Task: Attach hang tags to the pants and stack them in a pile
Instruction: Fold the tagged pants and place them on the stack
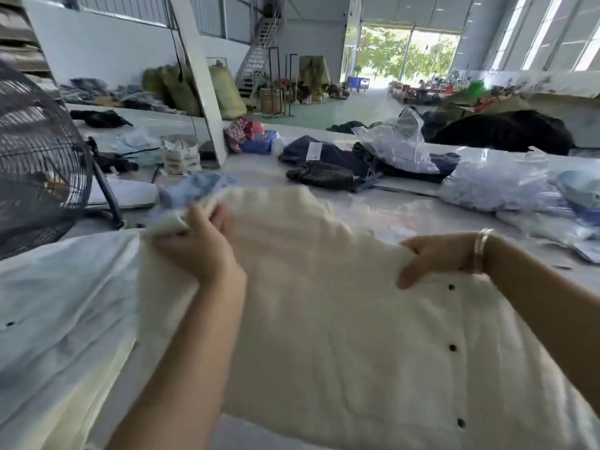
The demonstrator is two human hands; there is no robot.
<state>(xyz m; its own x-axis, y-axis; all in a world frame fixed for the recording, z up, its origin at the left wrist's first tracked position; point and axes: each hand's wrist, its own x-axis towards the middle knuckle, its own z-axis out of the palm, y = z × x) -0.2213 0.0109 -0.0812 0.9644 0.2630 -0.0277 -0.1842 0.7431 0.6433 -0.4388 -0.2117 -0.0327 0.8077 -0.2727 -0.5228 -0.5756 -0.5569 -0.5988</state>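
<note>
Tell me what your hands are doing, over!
Left hand and right hand both grip cream garment, held up over table. No hang tag seen. Fan close at left.

Two bare forearms enter from the bottom of the frame, one at lower centre and one from the right edge; no sleeves reach as far as the picture shows. The left hand wears nothing: no ring, no glove, no watch. The right hand is likewise ungloved, but its wrist carries a bracelet, a silvery, shiny band of a few narrow hoops side by side, sitting snug just behind the hand. The picture is blurred, so finer detail of the band cannot be told.
</note>
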